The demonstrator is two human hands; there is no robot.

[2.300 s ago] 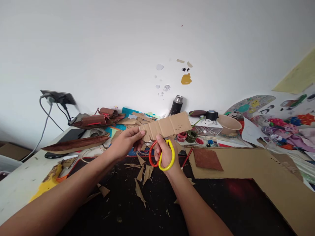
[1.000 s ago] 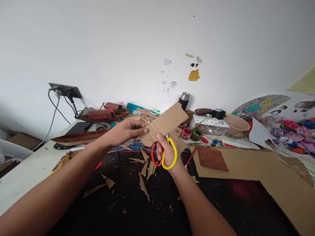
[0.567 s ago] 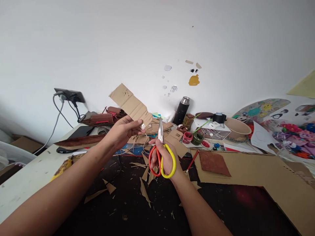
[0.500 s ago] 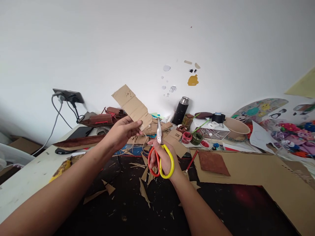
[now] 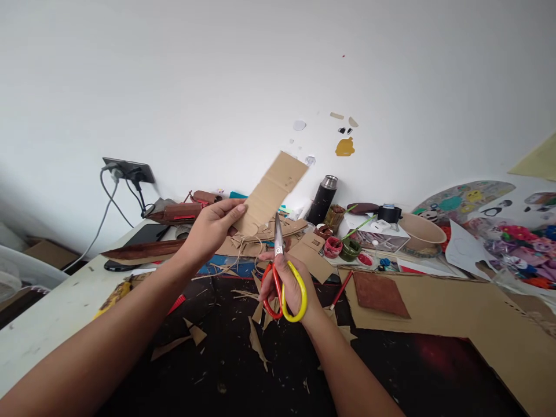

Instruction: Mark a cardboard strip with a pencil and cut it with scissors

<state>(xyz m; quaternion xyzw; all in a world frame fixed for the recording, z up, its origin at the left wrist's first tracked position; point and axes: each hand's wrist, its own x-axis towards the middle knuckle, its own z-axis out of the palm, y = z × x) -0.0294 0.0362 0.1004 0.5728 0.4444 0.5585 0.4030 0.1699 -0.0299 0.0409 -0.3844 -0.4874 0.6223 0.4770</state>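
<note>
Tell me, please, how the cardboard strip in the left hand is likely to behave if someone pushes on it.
The cardboard strip is probably light and fairly stiff, since the left hand pinches it near one end and the rest stands up without visibly drooping. Pushed, it would likely fold first along the faint crease lines across it.

Right of our scissors [image 5: 278,249], paint jars [image 5: 350,251] stand on the far tabletop [image 5: 47,330], the flask [image 5: 322,200] to their left. A panel [image 5: 381,295] lies on the right-hand cardboard sheet [image 5: 464,307].
</note>
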